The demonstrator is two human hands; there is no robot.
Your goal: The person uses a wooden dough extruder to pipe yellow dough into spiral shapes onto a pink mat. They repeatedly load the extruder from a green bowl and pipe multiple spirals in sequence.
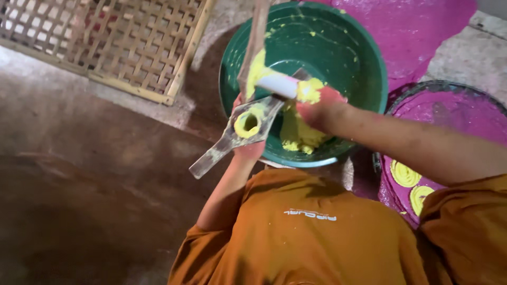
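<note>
At the upper left of the frame a woven bamboo tray (105, 45) lies on the bare floor (79, 174); left of centre my left hand (248, 150) sits under a flat metal press (240, 132) with a round hole packed with yellow dough (296, 134), and its fingers are mostly hidden beneath the plate, so I cannot tell how tightly they close. Just above, a wooden stick (253, 42) rises to the top edge; behind it, at upper centre, stands the green bowl (343, 58), smeared with the same dough. My right hand (317, 108), right of centre over the bowl, has its fingers wrapped around a white cylinder (279, 84), dough on its end; at the far right a pink mat (465, 113) carries two yellow coils (405, 174).
</note>
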